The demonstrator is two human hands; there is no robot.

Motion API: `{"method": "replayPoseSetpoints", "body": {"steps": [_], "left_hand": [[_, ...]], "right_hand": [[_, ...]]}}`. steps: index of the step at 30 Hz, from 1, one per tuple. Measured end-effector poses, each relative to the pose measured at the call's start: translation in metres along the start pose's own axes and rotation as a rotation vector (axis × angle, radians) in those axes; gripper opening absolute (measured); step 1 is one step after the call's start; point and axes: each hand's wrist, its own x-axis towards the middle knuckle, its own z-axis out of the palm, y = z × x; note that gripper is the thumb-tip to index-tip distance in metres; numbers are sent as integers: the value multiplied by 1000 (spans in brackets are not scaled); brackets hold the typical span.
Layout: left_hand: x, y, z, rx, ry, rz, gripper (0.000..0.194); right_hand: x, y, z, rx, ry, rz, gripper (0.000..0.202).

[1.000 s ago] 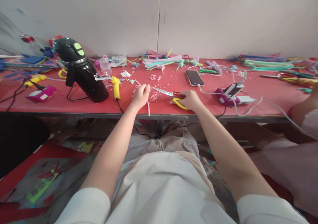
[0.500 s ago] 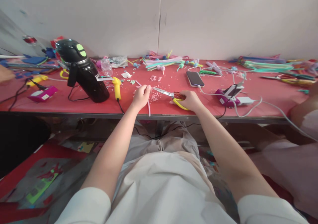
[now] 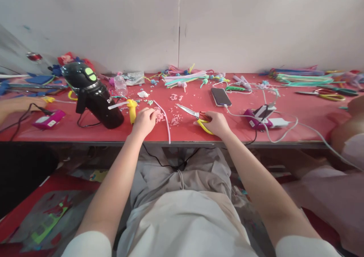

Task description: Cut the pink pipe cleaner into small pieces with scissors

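Observation:
In my right hand [image 3: 217, 125] is a pair of scissors [image 3: 190, 111] with red and yellow handles. The blades point left over the table, almost closed. My left hand [image 3: 144, 122] is low over the table with curled fingers, beside a small heap of pink pieces [image 3: 159, 115]; whatever its fingertips may hold is hidden. A thin pale pink pipe cleaner [image 3: 165, 117] lies between my hands, its lower end reaching the table's front edge. Tiny pink clippings [image 3: 176, 119] are scattered under the scissor tips. Just left of my left hand stands a yellow glue gun [image 3: 132, 111] with a glue stick.
A black bottle [image 3: 98, 101] leans at left on the red table [image 3: 193, 133]. A phone [image 3: 221, 96] and a purple power block [image 3: 257, 118] with cables lie right. Pipe cleaner bundles [image 3: 304, 79] line the back. A co-worker's arm [image 3: 19, 108] reaches in from the left.
My left hand has let go of the pink pipe cleaner and moved left and down to the pink pieces. The pipe cleaner now lies on the table. My right hand keeps the scissors.

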Motion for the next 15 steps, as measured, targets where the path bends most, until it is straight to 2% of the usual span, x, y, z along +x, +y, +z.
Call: {"method": "replayPoseSetpoints", "body": {"steps": [4,8,11,13,15], "left_hand": [[7,-5,-12,98,-92,-25,16],[32,3,-11,160,-201,-15,31],[67,8,1,207,-277,15,24],[96,8,12,246,-306,32,18],[123,6,26,289,-332,48,20]], "right_hand": [[1,-6,-2,64,41,82,61],[15,-8,-7,137,22,136,62],[45,-4,-13,163,-8,137,63],[74,-3,-16,165,-26,140,64],[106,-3,-17,179,-36,135,66]]}}
